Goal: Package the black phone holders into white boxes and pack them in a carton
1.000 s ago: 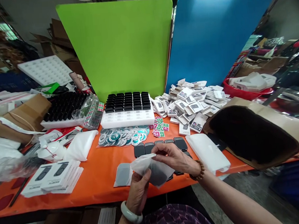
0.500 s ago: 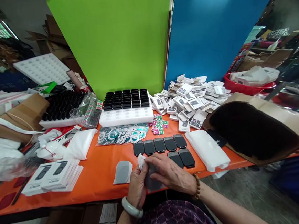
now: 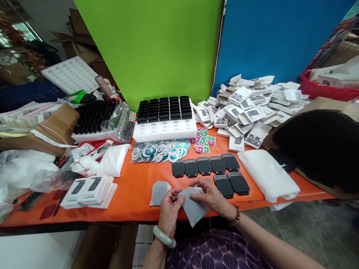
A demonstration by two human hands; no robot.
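Both hands hold a thin grey, white-edged pouch [image 3: 194, 211] in front of my body, just over the table's front edge. A flat dark piece seems to lie inside, though the film blurs it. My left hand [image 3: 170, 212] pinches the left upper edge between thumb and fingers. My right hand [image 3: 214, 198] grips the right upper side, its thumb lying on the face. Left of the hands rests a similar wrapped grey pad [image 3: 159, 193]. Beyond them, flat black rounded-square pieces [image 3: 204, 165] lie in two rows, one partly hidden behind my right hand.
Behind stand a white foam tray [image 3: 165, 130] of black parts, ring stickers [image 3: 159, 152] and small coloured cards [image 3: 203, 141]. White boxes [image 3: 248, 108] pile up at right, near a white wrapped bundle [image 3: 268, 175] and an open carton [image 3: 323, 102]. Stacked printed boxes [image 3: 89, 192] sit left.
The pouch has turned so its grey face shows, and my right hand has moved from covering it to its right edge. The camera view has swung left, shifting the table rightward.
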